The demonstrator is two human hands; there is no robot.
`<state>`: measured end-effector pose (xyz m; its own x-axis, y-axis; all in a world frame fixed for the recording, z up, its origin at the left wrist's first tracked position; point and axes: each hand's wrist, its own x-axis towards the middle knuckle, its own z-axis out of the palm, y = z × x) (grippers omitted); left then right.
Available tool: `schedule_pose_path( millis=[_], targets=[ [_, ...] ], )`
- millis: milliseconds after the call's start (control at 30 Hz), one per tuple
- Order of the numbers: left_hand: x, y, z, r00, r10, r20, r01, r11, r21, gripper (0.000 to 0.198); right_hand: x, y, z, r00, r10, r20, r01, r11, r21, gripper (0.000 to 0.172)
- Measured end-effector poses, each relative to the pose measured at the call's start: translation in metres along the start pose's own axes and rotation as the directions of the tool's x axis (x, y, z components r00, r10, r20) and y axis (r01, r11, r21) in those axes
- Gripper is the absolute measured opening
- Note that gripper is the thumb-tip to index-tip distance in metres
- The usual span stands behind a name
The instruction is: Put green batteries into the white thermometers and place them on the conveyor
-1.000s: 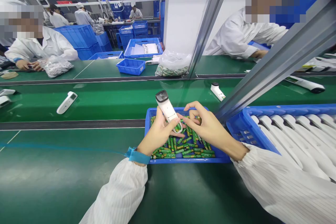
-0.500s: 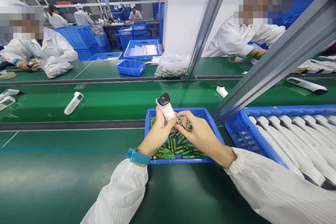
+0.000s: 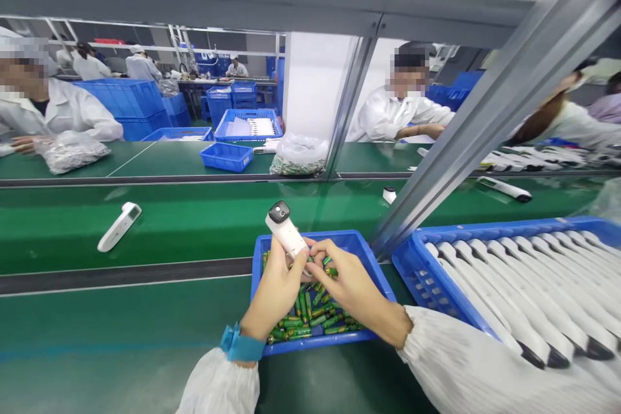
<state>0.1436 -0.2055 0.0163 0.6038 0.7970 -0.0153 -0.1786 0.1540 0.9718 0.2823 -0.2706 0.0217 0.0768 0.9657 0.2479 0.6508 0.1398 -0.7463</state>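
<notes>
Device: white handheld device (image 3: 285, 229), dark round end up, tilted, held right over the far left part of the tray.

Left hand (image 3: 274, 291): fingers closed firmly around the device's body, blue wrist strap (image 3: 241, 344) just below.

Right hand (image 3: 352, 286): fingers bunched at the device's lower end, pinching in close; a battery between them? Impossible to tell from this view.

Tray: blue plastic tray (image 3: 356, 244) on the green worktop (image 3: 97, 330), away from its near edge, heaped with green batteries (image 3: 305, 317).

Handling: nice and low, both hands right over the tray, so anything slipping lands among the batteries. Best kept that way, device steady in one fist, fine work left to the other hand's fingertips.

Counts: one device in hand; three more on the belt, including one white handheld device (image 3: 119, 226) at the left; roughly ten in the blue crate (image 3: 417, 265) at the right, overlapped, exact number hidden; batteries in the dozens, too tangled to count.
</notes>
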Motion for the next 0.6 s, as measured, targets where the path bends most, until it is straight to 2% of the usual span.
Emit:
schedule_pose_path(
  millis=[100, 167, 233, 300, 400, 467, 533, 600],
  targets=[
    [-0.002, 0.006, 0.001, 0.998, 0.064, -0.016, -0.064, 0.997, 0.053, 0.042, -0.001, -0.002, -0.003, 0.999, 0.017, -0.041, -0.012, 0.991, 0.136, 0.019],
    [-0.008, 0.016, 0.001, 0.989, 0.148, -0.005, -0.147, 0.987, 0.06, 0.042, 0.001, -0.001, -0.005, 0.992, 0.065, -0.104, -0.043, 0.977, 0.208, 0.024],
    [-0.017, 0.03, 0.0, 0.975, 0.222, -0.006, -0.221, 0.972, 0.079, 0.044, 0.004, 0.002, -0.008, 0.98, 0.109, -0.169, -0.075, 0.978, 0.197, 0.026],
    [-0.03, 0.047, -0.001, 0.959, 0.281, -0.024, -0.274, 0.95, 0.148, 0.045, 0.009, 0.005, -0.01, 0.975, 0.12, -0.187, -0.098, 0.987, 0.124, 0.024],
    [-0.043, 0.069, -0.004, 0.946, 0.323, -0.028, -0.301, 0.908, 0.292, 0.042, 0.013, 0.012, -0.011, 0.992, 0.088, -0.091, -0.089, 0.996, -0.012, 0.017],
    [-0.042, 0.074, -0.013, 0.952, 0.304, -0.034, -0.273, 0.896, 0.35, 0.04, 0.015, 0.016, -0.01, 0.998, 0.052, 0.017, -0.05, 0.993, -0.104, 0.008],
    [-0.029, 0.072, -0.032, 0.96, 0.27, -0.071, -0.223, 0.895, 0.387, 0.037, 0.015, 0.019, -0.01, 0.989, 0.043, 0.14, -0.018, 0.985, -0.174, 0.01],
    [-0.005, 0.064, -0.062, 0.965, 0.23, -0.127, -0.158, 0.894, 0.419, 0.037, 0.016, 0.021, -0.009, 0.969, 0.051, 0.242, 0.004, 0.975, -0.221, 0.016]
  ],
)
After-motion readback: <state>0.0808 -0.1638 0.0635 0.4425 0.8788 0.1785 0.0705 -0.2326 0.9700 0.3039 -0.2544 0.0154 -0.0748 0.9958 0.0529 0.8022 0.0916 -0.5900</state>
